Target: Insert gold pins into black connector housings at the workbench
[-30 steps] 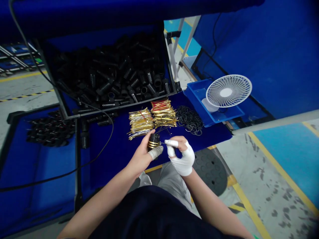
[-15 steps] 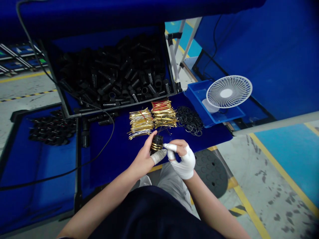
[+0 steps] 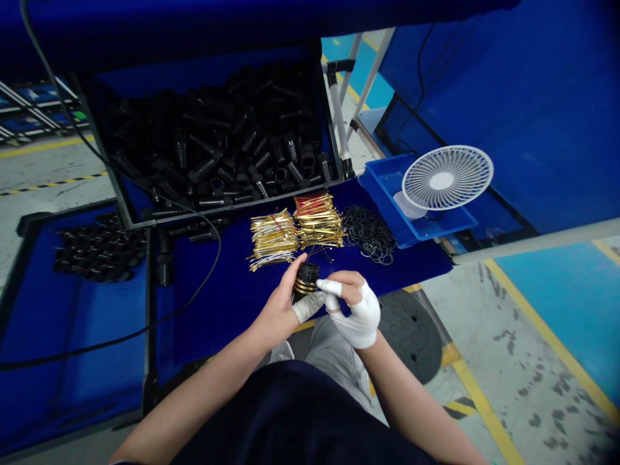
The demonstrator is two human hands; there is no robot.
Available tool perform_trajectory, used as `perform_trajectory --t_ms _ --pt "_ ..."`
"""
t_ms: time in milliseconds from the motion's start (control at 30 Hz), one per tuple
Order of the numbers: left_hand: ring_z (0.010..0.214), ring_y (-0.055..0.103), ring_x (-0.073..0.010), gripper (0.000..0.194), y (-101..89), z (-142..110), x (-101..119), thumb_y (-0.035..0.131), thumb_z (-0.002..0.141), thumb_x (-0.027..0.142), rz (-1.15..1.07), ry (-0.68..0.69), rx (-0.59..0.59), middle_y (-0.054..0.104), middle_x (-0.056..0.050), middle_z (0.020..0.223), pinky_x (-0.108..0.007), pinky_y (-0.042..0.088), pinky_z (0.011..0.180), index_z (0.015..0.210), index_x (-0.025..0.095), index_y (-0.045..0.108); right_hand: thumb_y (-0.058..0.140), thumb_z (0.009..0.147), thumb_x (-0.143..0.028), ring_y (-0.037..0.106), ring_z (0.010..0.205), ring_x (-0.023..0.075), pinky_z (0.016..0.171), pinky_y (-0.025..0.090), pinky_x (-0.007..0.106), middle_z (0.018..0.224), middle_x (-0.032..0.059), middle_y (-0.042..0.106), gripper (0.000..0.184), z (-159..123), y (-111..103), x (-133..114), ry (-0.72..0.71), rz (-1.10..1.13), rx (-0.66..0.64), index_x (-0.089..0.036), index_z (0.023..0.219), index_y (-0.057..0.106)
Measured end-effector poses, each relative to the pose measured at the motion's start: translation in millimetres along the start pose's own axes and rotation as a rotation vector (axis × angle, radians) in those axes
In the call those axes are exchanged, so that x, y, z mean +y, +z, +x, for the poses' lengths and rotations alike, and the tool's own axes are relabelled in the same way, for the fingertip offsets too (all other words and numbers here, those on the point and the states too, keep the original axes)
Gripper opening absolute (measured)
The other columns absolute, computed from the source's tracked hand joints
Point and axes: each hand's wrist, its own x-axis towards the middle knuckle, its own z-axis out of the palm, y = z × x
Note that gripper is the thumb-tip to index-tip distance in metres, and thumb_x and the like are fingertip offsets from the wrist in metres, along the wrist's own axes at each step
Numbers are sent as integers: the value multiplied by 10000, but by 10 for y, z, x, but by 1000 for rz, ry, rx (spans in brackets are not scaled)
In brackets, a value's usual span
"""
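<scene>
Black fitting (image 3: 307, 279) has shifted right — left hand (image 3: 277, 311) grips, right hand (image 3: 352, 311) touches it.

Your right hand (image 3: 356, 320) is wrapped in matt white cloth tape. The black plastic fitting (image 3: 306, 279) looks matt, the gold ties (image 3: 317, 223) glossy metal, the blue cloth (image 3: 223, 310) soft, the blue plastic bin (image 3: 382, 187) smooth.

The left hand (image 3: 276, 311) and right hand (image 3: 352, 315) hold a black fitting (image 3: 306, 279).
</scene>
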Motion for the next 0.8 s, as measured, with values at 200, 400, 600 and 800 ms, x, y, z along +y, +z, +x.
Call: perform_trajectory --t_ms 200,400,600,800 --pt "1438 408 -297 544 -41 13 56 649 915 378 29 70 55 495 -45 1533 -426 282 1209 1443 302 544 664 863 -160 672 853 193 783 554 361 958 37 689 297 -12 85 41 261 124 -43 -278 1135 642" --pt "1292 552 -323 519 -90 9 128 646 907 414 -5 40 -86 535 -74 1493 -341 546 915 1406 285 593 684 861 -349 670 1133 273 1014 518 447 1248 93 701 456 41 117 41 561 498 -243 -227 1297 624" --pt "431 520 -105 791 28 -56 -32 634 848 630 -244 -210 -2 716 -57 827 -226 430 414 1504 241 421 848 721 -423 672 1135 298 1048 491 443 1190 65 735 567 90 110 0 637 737 -349 -238 1237 705" --pt "333 367 -61 784 122 -30 -134 502 793 823 -478 -484 -173 522 16 464 -178 319 369 1034 93 655 873 682 -460 657 1184 296 1078 473 433 1250 64 716 640 142 76 16 612 777 -443 -256 1263 698"
